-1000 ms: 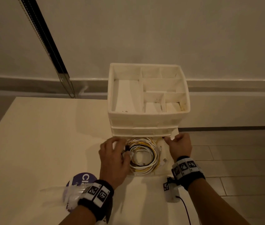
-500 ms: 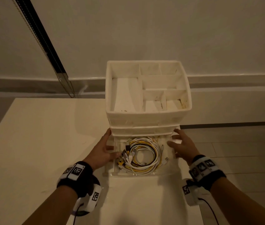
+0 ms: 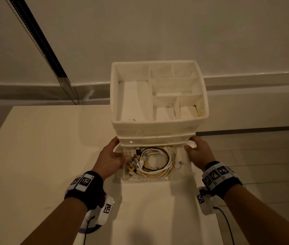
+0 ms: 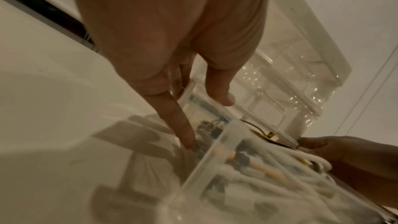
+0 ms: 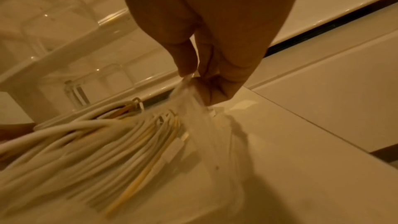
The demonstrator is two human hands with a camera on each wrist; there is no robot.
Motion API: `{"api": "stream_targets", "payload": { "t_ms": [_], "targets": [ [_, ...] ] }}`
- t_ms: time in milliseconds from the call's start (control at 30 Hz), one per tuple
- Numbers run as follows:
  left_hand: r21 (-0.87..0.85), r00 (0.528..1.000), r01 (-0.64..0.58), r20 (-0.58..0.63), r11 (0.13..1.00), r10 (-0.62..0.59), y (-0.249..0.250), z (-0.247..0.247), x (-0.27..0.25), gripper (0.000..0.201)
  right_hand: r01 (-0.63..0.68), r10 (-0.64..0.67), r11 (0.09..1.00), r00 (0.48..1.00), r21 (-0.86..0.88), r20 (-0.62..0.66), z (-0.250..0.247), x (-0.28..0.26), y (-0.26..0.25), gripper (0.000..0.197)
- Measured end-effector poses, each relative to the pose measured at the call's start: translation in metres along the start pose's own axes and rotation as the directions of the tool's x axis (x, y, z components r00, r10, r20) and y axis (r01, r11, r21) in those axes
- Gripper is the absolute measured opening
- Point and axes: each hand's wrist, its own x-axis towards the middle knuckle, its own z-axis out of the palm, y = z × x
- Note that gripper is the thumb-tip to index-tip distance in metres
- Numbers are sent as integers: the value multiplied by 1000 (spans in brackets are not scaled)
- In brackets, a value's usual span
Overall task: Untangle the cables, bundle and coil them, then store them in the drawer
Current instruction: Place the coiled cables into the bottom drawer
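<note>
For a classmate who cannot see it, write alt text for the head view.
Two hands, left hand and right hand, hold the sides of an open clear drawer containing coiled white and yellow cables. The drawer sticks out from a white organizer on a table.

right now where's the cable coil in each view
Head: coil at centre, in the open clear drawer, between both hands.
Left wrist: lower right, blurred behind the drawer's clear wall, coil.
Right wrist: lower left, filling that corner, coil.
Shared landmark: the white organiser above the drawer, seen in all three.
</note>
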Motion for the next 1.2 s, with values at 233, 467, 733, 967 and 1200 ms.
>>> {"api": "stream_targets", "payload": {
  "t_ms": [233, 467, 733, 967, 1200],
  "targets": [
    [116, 998, -52, 31, 992, 48, -5, -14, -2, 69, -127, 50, 946, 966, 298, 253, -18, -5, 1, 55],
    [660, 925, -176, 364, 731, -106, -5, -37, -17, 134, 335, -74, 840, 849, -426, 523, -37, -10, 15, 140],
    [468, 980, -157, 186, 870, 77, -6, -8, -15, 133, 262, -170, 947, 900, -188, 401, -13, -4, 18, 125],
    [344, 987, -25, -141, 939, 78, -14, 5, -1, 85, 127, -119, 981, 991, -147, 64, -1, -2, 19, 66],
    [431, 925, 67, -365, 900, 107, -16, 18, 17, 32, 68, -78, 994, 990, -87, -117, 11, 1, 12, 33]
  ]
}}
